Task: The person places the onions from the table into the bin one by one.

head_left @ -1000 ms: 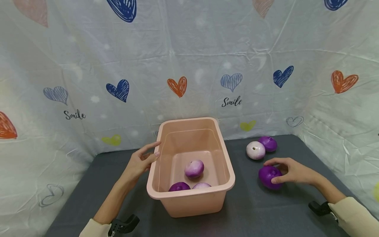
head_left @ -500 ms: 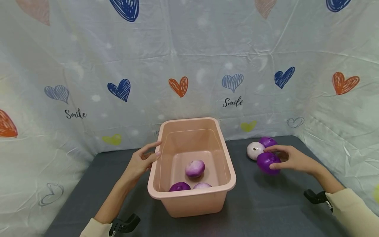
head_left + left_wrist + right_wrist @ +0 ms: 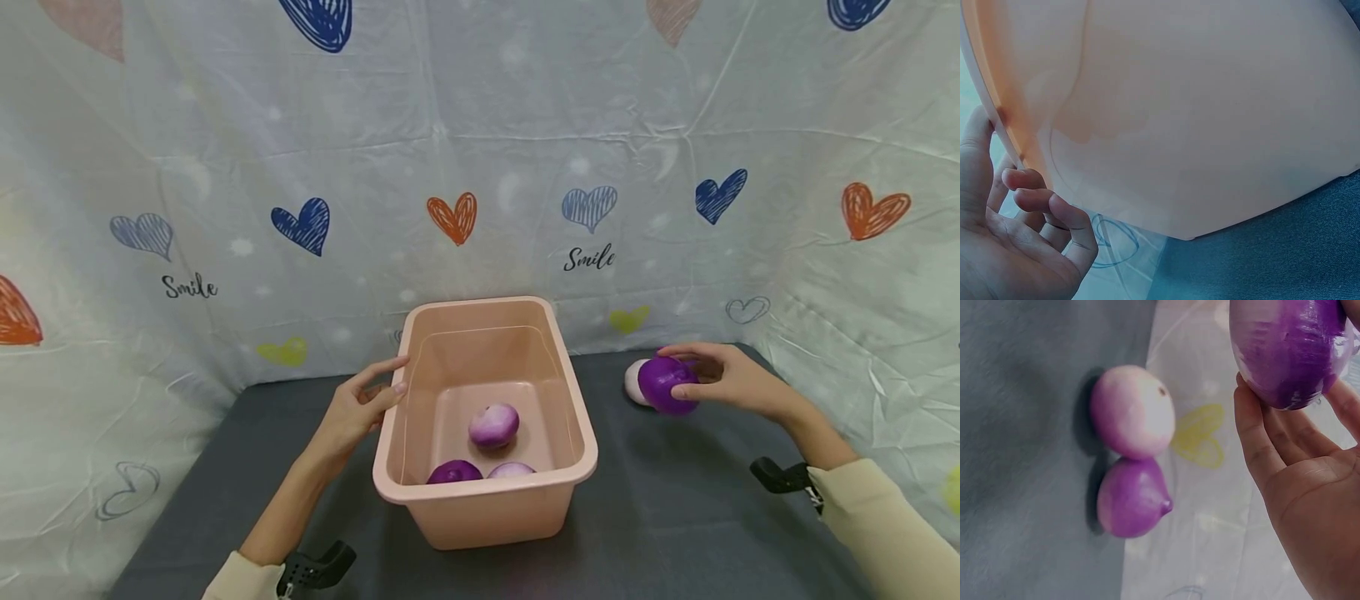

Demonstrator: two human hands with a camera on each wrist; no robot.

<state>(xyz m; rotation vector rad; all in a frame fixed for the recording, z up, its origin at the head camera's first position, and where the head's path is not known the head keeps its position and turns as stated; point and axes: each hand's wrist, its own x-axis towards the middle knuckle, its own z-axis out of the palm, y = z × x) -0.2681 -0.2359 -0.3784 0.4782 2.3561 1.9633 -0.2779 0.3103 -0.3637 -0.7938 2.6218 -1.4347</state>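
Note:
A pink plastic bin (image 3: pixel 483 518) stands mid-table, and my left hand (image 3: pixel 358 410) holds its left rim with index finger and thumb at the edge. In the left wrist view, the other fingers (image 3: pixel 1075 234) curl beside the bin's outer wall. My right hand (image 3: pixel 731 382) grips a purple onion (image 3: pixel 666 385) between fingers and thumb, above the table at the right. Behind it sits a pale onion (image 3: pixel 634 385), partly covered. The right wrist view shows that pale onion (image 3: pixel 1132 412) touching another purple onion (image 3: pixel 1132 499), which is mostly hidden in the head view.
Inside the bin are a pink-white onion (image 3: pixel 493 426), a dark purple onion (image 3: pixel 454 472) and a pale one (image 3: pixel 512 470) by the near wall. A dark cloth (image 3: pixel 645 517) covers the table. A heart-printed curtain (image 3: pixel 360 167) hangs directly behind it.
My right hand has lifted the purple onion off the table and carried it up and slightly left, in front of the two onions behind. The left hand and bin stay put.

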